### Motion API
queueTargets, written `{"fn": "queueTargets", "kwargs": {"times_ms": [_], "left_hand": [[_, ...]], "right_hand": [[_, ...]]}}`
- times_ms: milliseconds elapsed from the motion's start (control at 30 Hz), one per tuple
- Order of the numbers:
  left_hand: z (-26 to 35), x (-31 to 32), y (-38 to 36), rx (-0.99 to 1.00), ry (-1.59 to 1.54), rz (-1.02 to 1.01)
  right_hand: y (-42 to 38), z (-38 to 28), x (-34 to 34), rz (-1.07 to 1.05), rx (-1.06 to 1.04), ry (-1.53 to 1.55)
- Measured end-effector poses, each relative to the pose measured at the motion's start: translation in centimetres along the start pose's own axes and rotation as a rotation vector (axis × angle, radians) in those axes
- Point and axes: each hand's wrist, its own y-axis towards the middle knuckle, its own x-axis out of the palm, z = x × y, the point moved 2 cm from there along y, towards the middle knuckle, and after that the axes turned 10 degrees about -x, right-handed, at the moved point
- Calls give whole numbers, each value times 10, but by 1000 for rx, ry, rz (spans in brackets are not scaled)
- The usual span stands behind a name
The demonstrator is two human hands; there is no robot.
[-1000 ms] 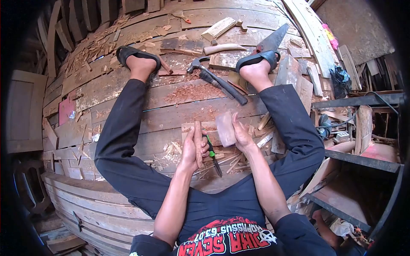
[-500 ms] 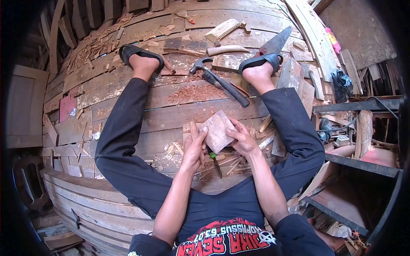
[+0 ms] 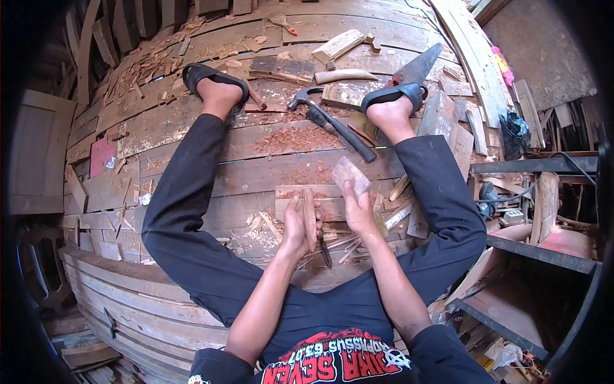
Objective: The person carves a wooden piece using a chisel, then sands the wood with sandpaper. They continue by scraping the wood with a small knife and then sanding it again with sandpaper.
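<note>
My left hand (image 3: 296, 225) is wrapped round a narrow reddish-brown wooden piece (image 3: 309, 214), which stands out beyond the fingertips. To its right, my right hand (image 3: 359, 214) grips a pale, squarish, sandpaper-like sheet (image 3: 351, 175) between thumb and fingers, tilted away from the wooden piece. A flat board (image 3: 288, 192) lies on the floor just beyond the left hand. The dark blade of a tool (image 3: 327, 255) shows beside the left hand; its handle is mostly hidden.
A hammer (image 3: 306, 98) and a dark-handled tool (image 3: 339, 133) lie beyond the hands. Farther off are a curved pale piece (image 3: 345, 75), a handsaw (image 3: 417, 66) and a brush (image 3: 281, 24). Shavings (image 3: 297, 139) cover floorboards between the feet. A metal-framed shelf (image 3: 543, 249) stands at right.
The hands have moved apart. The sheet has gone up and right with my right hand, and the narrow wooden piece now shows upright in my left hand.
</note>
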Motion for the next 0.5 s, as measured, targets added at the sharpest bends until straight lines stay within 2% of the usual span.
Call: {"fn": "queueTargets", "kwargs": {"times_ms": [167,267,367,500], "left_hand": [[2,13,-2,-110,-125,-52],[1,15,-4,-79,11,-15],[-4,6,0,42,252,-27],[-3,5,3,74,303,44]], "right_hand": [[-5,0,7,-66,-150,-94],[-5,-4,9,-146,-174,-158],[-5,-15,14,-197,-176,-250],[-9,-12,19,-206,-187,-282]]}}
